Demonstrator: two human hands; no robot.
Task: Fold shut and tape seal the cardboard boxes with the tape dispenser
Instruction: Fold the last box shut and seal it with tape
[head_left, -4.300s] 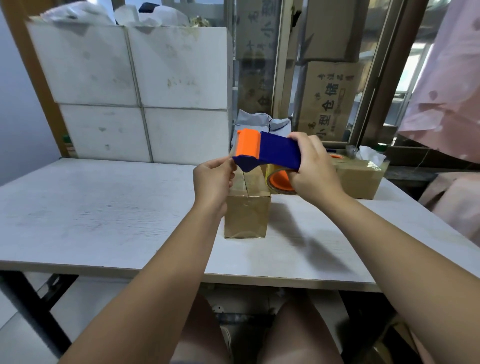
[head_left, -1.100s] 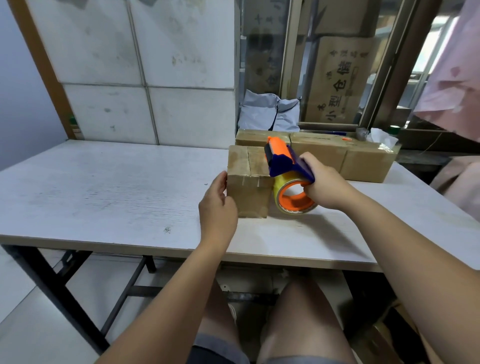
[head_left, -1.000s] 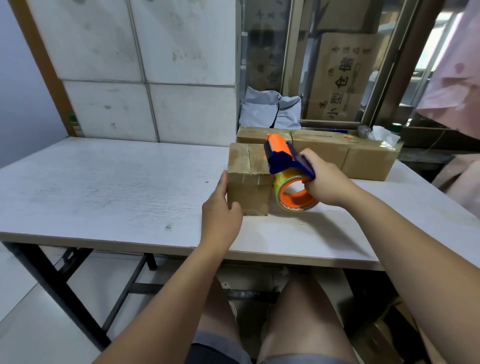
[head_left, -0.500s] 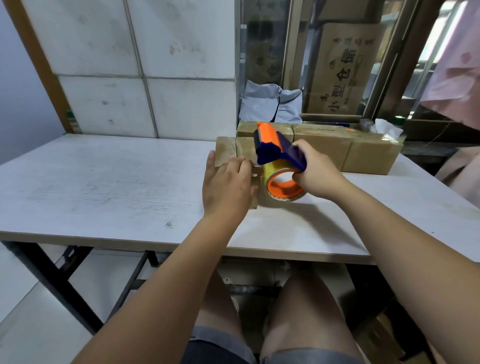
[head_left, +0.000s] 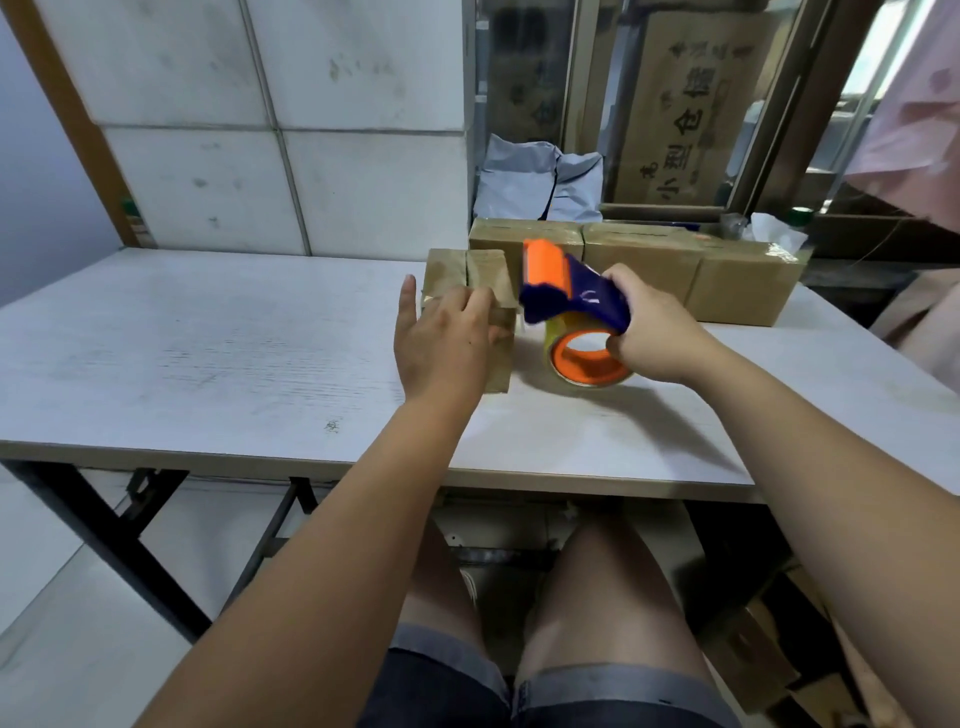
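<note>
A small brown cardboard box (head_left: 462, 273) stands on the white table (head_left: 208, 353), its top flaps folded shut. My left hand (head_left: 441, 343) lies over the box's near top and front, fingers spread flat against it. My right hand (head_left: 649, 327) grips the blue and orange tape dispenser (head_left: 566, 291) just right of the box. The dispenser's orange head points at the box top, and its tape roll (head_left: 587, 358) hangs close above the table.
A row of three taped cardboard boxes (head_left: 675, 270) lines the table's back right. Grey plastic bags (head_left: 535, 182) lie behind them against the tiled wall. Large printed cartons (head_left: 685, 104) stand beyond the window frame. My knees show under the table's front edge.
My left hand moved from the box's left side onto its top and front. The dispenser, held high over the box 4.3 s ago, now sits low beside its right side.
</note>
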